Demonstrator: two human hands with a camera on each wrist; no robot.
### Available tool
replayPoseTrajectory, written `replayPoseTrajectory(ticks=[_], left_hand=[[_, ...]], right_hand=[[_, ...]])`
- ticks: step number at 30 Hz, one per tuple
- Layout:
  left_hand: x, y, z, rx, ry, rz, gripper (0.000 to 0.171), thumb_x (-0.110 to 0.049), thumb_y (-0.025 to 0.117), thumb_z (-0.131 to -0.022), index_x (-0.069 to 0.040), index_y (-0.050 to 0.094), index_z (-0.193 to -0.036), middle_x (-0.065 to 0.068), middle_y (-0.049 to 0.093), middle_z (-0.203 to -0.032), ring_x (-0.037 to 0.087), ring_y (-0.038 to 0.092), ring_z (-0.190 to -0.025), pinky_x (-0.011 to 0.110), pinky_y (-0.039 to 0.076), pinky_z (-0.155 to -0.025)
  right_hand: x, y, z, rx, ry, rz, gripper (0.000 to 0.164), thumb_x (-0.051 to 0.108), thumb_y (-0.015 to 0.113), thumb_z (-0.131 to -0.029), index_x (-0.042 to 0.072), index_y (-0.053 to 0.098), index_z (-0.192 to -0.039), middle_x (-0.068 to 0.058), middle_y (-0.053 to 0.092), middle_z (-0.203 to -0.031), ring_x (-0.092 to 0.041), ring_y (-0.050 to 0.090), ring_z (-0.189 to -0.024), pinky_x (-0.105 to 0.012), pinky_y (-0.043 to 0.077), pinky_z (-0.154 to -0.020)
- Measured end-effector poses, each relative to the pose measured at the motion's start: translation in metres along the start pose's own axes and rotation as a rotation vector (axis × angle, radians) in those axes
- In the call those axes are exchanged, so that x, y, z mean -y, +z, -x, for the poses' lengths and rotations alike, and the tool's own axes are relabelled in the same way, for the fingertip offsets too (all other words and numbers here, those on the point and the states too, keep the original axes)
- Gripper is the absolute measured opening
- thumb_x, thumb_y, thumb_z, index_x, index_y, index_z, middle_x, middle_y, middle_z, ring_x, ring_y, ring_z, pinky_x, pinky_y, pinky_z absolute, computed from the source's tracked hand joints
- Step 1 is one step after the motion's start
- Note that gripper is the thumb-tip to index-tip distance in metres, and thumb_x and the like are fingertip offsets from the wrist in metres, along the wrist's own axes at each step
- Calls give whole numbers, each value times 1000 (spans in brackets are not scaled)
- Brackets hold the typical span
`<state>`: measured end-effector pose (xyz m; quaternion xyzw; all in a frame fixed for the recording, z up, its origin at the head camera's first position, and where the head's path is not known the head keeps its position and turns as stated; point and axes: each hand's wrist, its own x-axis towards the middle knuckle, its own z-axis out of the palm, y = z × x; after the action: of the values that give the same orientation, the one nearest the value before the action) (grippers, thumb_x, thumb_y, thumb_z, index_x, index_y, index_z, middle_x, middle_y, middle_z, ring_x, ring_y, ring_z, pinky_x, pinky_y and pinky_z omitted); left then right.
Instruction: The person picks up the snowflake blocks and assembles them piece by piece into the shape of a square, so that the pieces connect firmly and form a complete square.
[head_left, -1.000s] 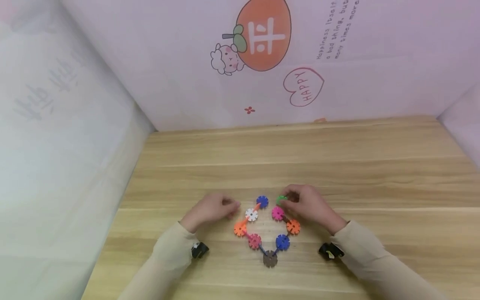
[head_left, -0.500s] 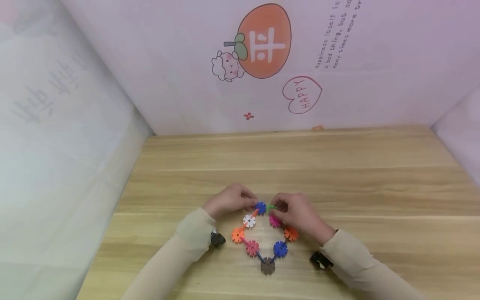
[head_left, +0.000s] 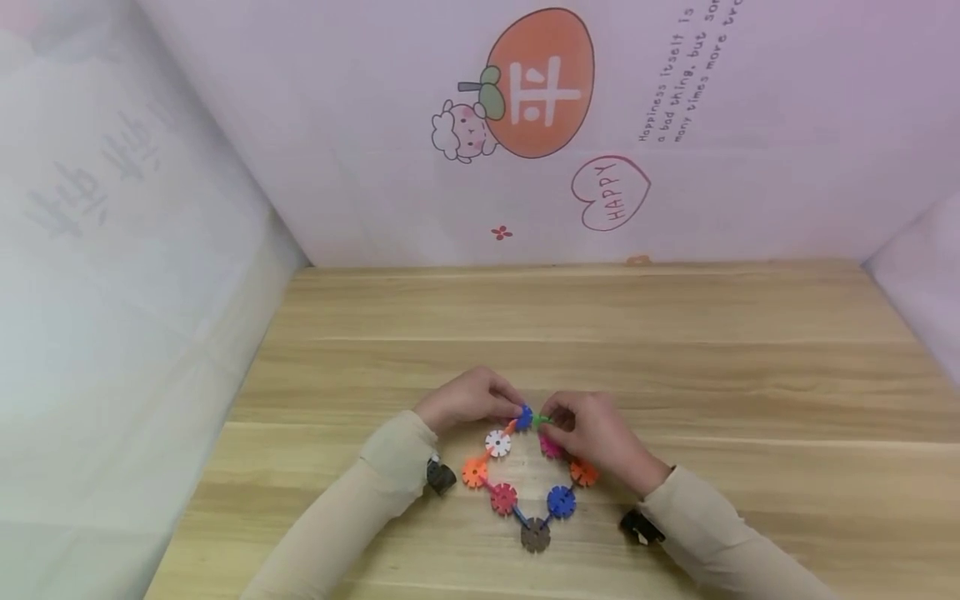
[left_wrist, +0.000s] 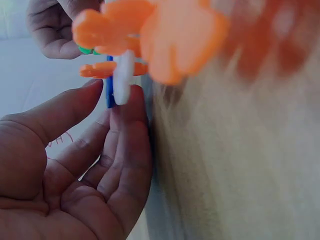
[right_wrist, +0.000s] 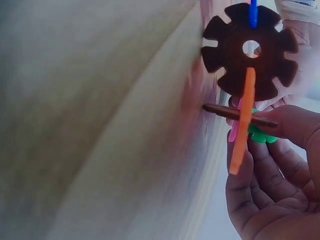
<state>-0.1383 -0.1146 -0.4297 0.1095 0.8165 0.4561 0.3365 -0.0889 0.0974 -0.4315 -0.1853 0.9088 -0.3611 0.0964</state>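
Note:
A ring of notched plastic snowflake discs lies on the wooden table, joined slot to slot. At its far side my left hand [head_left: 472,398] pinches a blue disc [head_left: 524,417] between thumb and fingers. My right hand [head_left: 596,425] pinches a green disc [head_left: 538,421], partly covered by its fingers, right beside the blue one. Whether the green disc sits in the blue disc's slot I cannot tell. Down the left side run a white disc [head_left: 498,442], an orange disc [head_left: 474,472] and a red-pink disc [head_left: 503,499]. In the right wrist view a dark brown disc [right_wrist: 250,80] stands near the fingers.
The ring's near corner is a grey-brown disc [head_left: 536,534], linked to a lower blue disc [head_left: 561,502]. A second orange disc [head_left: 582,473] and a pink disc [head_left: 551,446] lie near the right hand. A printed white cloth wall [head_left: 375,167] rises behind the wooden table [head_left: 675,333].
My left hand has moved right from beside the ring and taken hold of the blue disc. The right hand has brought the green disc left, against or close to the blue one.

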Motion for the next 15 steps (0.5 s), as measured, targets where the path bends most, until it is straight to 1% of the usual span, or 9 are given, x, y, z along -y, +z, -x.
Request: replayPoseTrajectory(ticks=[3, 7, 15], left_hand=[[3, -1, 1, 9, -18, 70, 20, -14, 72, -90, -4, 74, -107, 6, 75, -101, 13, 70, -86, 26, 59, -81], [7, -3, 3, 13, -39, 168, 22, -9, 72, -89, 0, 73, -109, 9, 75, -99, 13, 71, -82, 28, 61, -78], [14, -5, 3, 21, -60, 239, 20, -6, 70, -90, 3, 71, -108, 11, 75, -95, 12, 70, -75, 27, 61, -75]], right_hand=[[1, 2, 0, -4, -10, 7, 8, 12, 77, -85, 17, 70, -86, 7, 68, -80, -3, 60, -73, -18, 53, -66], [2, 3, 0, -13, -37, 27, 8, 12, 77, -84, 17, 71, -85, 7, 69, -80, -2, 61, -73, -17, 54, -66], [4, 5, -3, -11, -82, 38, 6, 11, 77, -84, 15, 72, -85, 5, 72, -80, -3, 64, -72, -16, 54, -64]])
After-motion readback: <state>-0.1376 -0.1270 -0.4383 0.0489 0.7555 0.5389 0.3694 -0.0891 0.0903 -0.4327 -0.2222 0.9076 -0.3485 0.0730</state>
